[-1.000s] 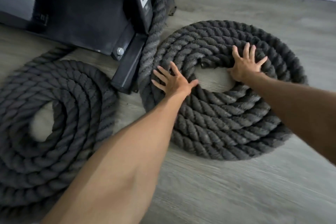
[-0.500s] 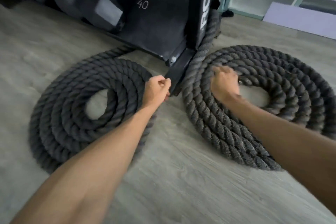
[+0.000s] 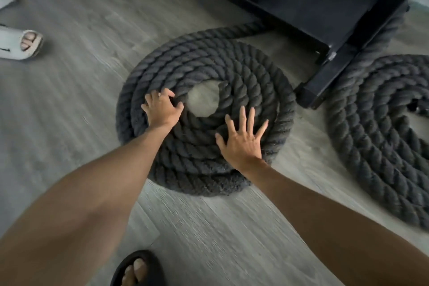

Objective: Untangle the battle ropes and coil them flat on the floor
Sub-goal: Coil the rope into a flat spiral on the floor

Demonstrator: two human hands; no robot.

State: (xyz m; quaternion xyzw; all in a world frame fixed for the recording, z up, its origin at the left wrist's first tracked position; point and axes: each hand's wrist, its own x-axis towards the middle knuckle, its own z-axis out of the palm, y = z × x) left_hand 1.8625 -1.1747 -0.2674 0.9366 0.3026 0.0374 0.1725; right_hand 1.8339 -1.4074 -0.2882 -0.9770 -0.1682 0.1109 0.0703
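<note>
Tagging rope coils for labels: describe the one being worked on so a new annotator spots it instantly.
Find the black rack at top right; its foot juts between two dark rope coils. The target coil lies left of that foot, mid-frame. Unlike the right coil, cut by the frame edge and untouched, it has both hands on it: left hand gripping, right hand flat.

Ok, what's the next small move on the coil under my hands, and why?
Probably press down and outward with the flat right hand while the left hand holds the inner turn: near turns of the coil seem to ride up on each other.
</note>
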